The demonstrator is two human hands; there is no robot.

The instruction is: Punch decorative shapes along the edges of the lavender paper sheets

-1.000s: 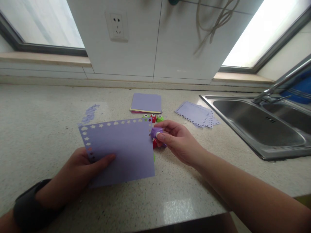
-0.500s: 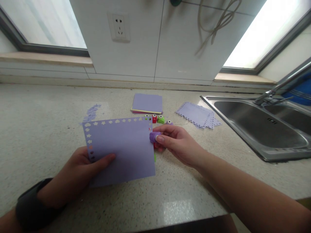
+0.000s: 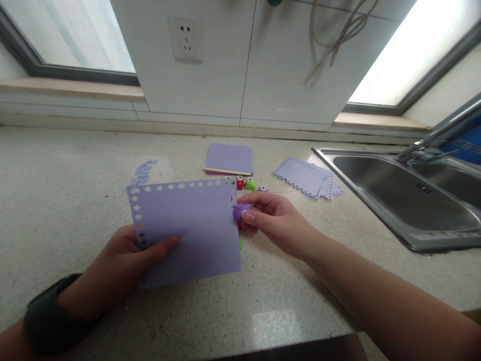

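My left hand grips a light purple sheet of paper by its lower left, thumb on top and fingers underneath. Flower and other small shapes are cut along the sheet's left and top edges and the upper part of its right edge. At that right edge, my right hand pinches a purple craft punch between thumb and fingers. Behind the paper and the hand are more punches, among them a red one and a green one; some are partly hidden.
A stack of purple and other coloured paper lies toward the wall. Several purple sheets with punched edges fan out beside the steel sink. Small purple cut-outs are heaped at the left on the speckled counter.
The view has shifted very slightly. Both hands keep their hold, and the purple punch stays at the sheet's right edge, almost in the same place.
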